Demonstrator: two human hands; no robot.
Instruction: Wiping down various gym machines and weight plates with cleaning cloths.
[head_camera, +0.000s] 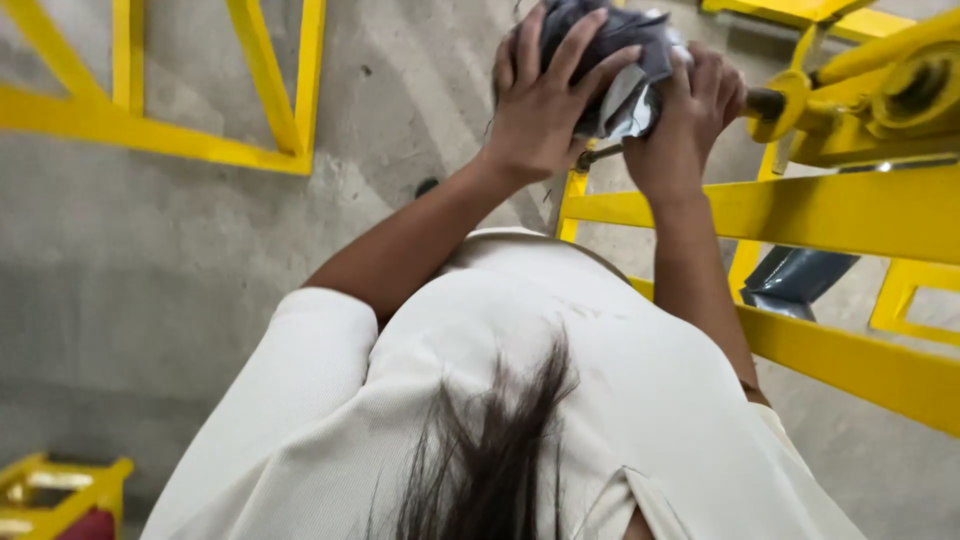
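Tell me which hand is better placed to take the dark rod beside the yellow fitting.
Probably the right hand: it sits right beside the rod, while the left hand clasps the grey cloth.

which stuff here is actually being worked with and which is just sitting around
In hand:
- dark grey cloth bundle, held by left hand and right hand
- yellow frame beneath the hands

Lying about:
- yellow frame on floor
- small yellow stand
- grey bag
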